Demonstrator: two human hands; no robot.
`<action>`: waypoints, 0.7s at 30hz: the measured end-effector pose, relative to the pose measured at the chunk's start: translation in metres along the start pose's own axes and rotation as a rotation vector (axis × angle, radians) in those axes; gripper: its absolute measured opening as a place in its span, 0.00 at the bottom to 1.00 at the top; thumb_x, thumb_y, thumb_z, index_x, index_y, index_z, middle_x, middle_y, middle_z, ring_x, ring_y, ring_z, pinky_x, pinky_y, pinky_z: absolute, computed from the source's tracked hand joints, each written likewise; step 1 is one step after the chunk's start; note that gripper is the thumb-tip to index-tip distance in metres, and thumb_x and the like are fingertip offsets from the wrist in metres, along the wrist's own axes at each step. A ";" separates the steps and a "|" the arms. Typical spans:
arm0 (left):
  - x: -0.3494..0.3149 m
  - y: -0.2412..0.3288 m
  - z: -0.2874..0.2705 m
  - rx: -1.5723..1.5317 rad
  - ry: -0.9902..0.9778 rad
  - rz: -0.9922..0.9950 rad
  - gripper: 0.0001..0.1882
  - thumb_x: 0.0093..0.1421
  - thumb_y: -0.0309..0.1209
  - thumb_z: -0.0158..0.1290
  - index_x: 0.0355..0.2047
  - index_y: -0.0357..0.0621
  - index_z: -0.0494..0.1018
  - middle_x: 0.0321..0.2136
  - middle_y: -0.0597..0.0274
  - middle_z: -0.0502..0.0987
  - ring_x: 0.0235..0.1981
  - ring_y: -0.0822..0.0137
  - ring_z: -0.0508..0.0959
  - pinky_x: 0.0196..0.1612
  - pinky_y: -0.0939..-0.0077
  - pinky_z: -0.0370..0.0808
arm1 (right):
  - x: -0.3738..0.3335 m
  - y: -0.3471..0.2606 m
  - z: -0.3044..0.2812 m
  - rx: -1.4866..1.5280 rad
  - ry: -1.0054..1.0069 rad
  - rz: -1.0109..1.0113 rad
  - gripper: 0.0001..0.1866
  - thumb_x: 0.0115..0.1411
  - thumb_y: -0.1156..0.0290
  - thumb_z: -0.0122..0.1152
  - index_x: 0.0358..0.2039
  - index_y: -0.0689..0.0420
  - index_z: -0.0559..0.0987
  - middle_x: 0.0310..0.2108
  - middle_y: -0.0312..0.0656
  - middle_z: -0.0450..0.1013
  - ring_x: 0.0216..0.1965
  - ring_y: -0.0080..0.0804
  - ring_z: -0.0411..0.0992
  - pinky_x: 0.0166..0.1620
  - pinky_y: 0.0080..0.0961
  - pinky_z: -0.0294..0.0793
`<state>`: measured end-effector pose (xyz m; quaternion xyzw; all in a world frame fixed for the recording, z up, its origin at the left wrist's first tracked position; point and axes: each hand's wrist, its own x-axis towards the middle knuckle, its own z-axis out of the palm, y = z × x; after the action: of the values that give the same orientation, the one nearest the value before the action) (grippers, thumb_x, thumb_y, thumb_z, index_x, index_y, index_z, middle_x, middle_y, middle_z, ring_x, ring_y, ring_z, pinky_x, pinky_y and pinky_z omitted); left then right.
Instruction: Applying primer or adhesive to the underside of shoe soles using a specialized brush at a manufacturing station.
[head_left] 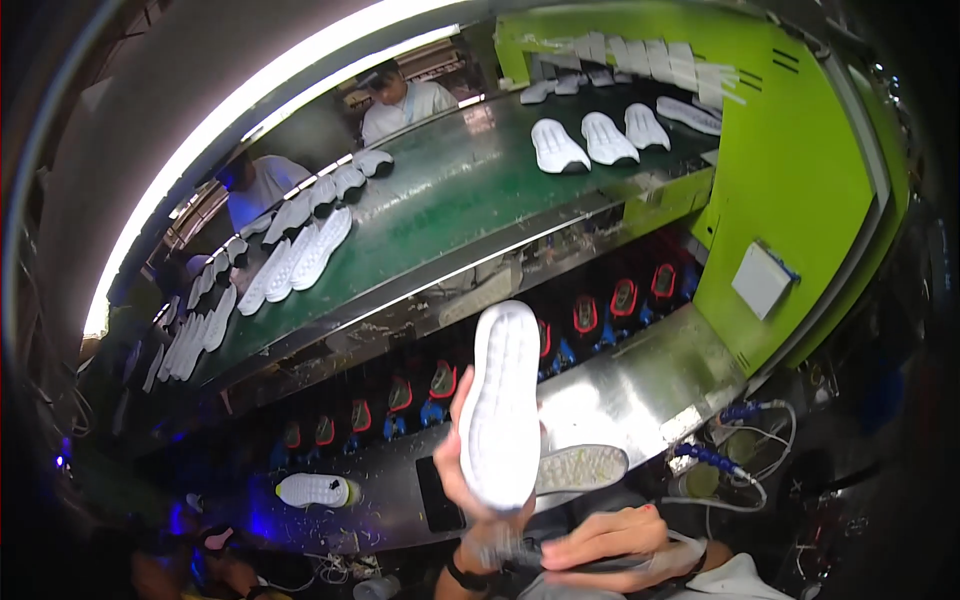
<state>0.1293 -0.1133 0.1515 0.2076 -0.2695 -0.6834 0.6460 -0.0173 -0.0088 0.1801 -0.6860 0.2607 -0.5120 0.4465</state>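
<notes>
My left hand (pixel 452 462) grips a white shoe sole (pixel 503 405) from behind and holds it up lengthwise, its padded-looking face toward me. To the right of its heel, my right hand (pixel 605 545) has its fingers drawn together, pointing left. A blurred dark thing (pixel 508 552) with a bristly look lies at those fingertips; its kind cannot be made out. Behind the held sole, another sole (pixel 583 468), pale with yellowish flecks, rests on the metal ledge (pixel 610 400). A flat black rectangular thing (pixel 440 495) lies left of my left hand.
A green conveyor belt (pixel 430 190) carries rows of white soles (pixel 610 138). Below it runs a line of red-rimmed shoe moulds (pixel 443 378). A green machine housing (pixel 800 190) stands at right, with blue jointed hoses (pixel 710 458) nearby. Co-workers (pixel 405 105) are beyond the belt.
</notes>
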 end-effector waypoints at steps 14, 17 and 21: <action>0.249 0.167 -0.074 2.296 0.581 0.399 0.40 0.60 0.50 0.56 0.61 0.31 0.60 0.61 0.21 0.56 0.65 0.26 0.53 0.63 0.36 0.55 | -0.064 0.055 -0.009 0.658 0.739 0.667 0.10 0.47 0.86 0.68 0.32 0.63 0.80 0.24 0.38 0.76 0.21 0.20 0.68 0.25 0.15 0.63; 0.226 0.122 -0.047 2.035 0.309 1.014 0.33 0.62 0.46 0.54 0.56 0.30 0.66 0.60 0.24 0.60 0.60 0.30 0.62 0.62 0.43 0.61 | -0.080 0.079 -0.015 0.758 0.805 0.745 0.12 0.47 0.88 0.67 0.35 0.69 0.81 0.26 0.45 0.76 0.24 0.25 0.72 0.28 0.17 0.66; 0.184 0.031 0.023 1.857 -0.139 0.804 0.43 0.58 0.57 0.55 0.63 0.36 0.61 0.57 0.28 0.67 0.59 0.36 0.67 0.63 0.43 0.58 | -0.079 0.081 -0.018 0.707 0.794 0.728 0.14 0.48 0.89 0.66 0.38 0.69 0.80 0.26 0.45 0.75 0.22 0.23 0.69 0.26 0.17 0.63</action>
<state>0.1242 -0.2952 0.2009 0.4812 -0.7811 0.0537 0.3944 -0.0533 0.0117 0.0725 -0.1236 0.4377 -0.5977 0.6603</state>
